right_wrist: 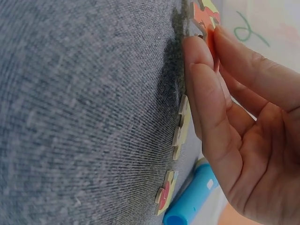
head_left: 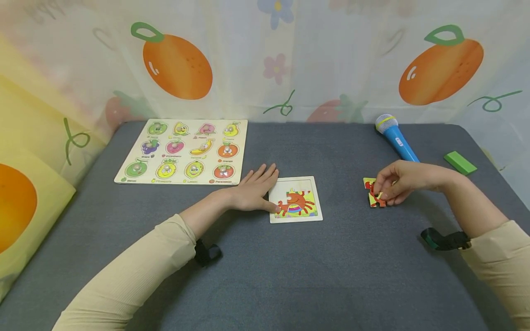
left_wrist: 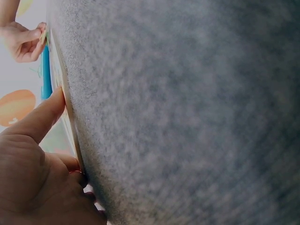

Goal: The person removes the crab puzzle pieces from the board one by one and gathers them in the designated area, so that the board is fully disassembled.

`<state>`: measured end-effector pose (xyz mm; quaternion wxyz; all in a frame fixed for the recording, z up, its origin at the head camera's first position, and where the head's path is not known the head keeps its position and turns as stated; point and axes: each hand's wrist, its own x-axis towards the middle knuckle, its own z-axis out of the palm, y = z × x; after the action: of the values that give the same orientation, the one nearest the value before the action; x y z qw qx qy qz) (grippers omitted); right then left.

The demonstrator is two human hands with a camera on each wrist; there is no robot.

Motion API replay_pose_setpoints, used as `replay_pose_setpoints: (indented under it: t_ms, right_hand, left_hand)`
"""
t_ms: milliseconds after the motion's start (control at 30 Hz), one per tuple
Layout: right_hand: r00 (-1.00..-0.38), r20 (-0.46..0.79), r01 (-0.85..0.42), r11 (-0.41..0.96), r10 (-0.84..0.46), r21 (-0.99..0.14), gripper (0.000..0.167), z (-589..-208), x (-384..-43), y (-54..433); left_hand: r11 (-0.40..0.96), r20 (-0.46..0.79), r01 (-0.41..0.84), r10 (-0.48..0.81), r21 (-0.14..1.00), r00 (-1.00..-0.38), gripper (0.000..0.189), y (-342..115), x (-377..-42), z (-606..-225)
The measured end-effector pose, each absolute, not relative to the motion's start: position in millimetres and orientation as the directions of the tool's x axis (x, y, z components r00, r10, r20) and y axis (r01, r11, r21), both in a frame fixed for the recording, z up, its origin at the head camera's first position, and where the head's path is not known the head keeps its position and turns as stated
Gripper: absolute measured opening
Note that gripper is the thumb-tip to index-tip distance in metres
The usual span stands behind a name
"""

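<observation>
Item, main: one puzzle tray, near-square, no clear long axis, lying about the middle of the desk; a partly assembled picture is filling only part of it, the part toward the desk's far-left corner showing pale.

Item, loose: one puzzle piece, orange and yellow, its long axis being hidden by fingers. It is sitting toward the desk's right edge from the tray, well apart, about level with it in depth. Two loose pieces are lying near it on the desk.

Relation: the right hand is the nearer to the pieces, the left hand to the tray.

Right hand: thumb and fingertips are pinching the piece, pointing toward the left edge; the forearm is entering from the right edge. Whether the piece is touching the desk cannot be told.

Left hand: fingers are spreading straight toward the far edge, gripping nothing; the thumb is resting on the tray's left side.

Also present: fruit board, occupying the far-left corner; blue microphone, lying by the far edge; green block, lying near the far-right corner.
</observation>
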<state>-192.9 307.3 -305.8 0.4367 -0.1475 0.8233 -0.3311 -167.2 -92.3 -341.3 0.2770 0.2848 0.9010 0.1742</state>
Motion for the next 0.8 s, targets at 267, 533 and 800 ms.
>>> replay_pose_setpoints:
  t_ms: [267, 533, 800]
  right_hand:
    - [-0.568, -0.617, 0.047, 0.727, -0.544, -0.685, 0.030, -308.1, -192.0, 305.2]
    - [-0.596, -0.630, 0.058, 0.755, -0.499, -0.653, 0.029, -310.5, -191.4, 303.3]
    - [-0.615, -0.633, 0.051, 0.777, -0.471, -0.628, 0.029, -311.0, -190.1, 301.4]
  left_hand:
    - [0.775, -0.402, 0.413, 0.611, 0.478, -0.682, 0.099, -93.0, -166.1, -340.5]
    - [0.771, -0.399, 0.408, 0.613, 0.488, -0.682, 0.098, -93.3, -166.8, -341.3]
    - [0.787, -0.416, 0.382, 0.591, 0.484, -0.691, 0.099, -92.0, -169.5, -346.7]
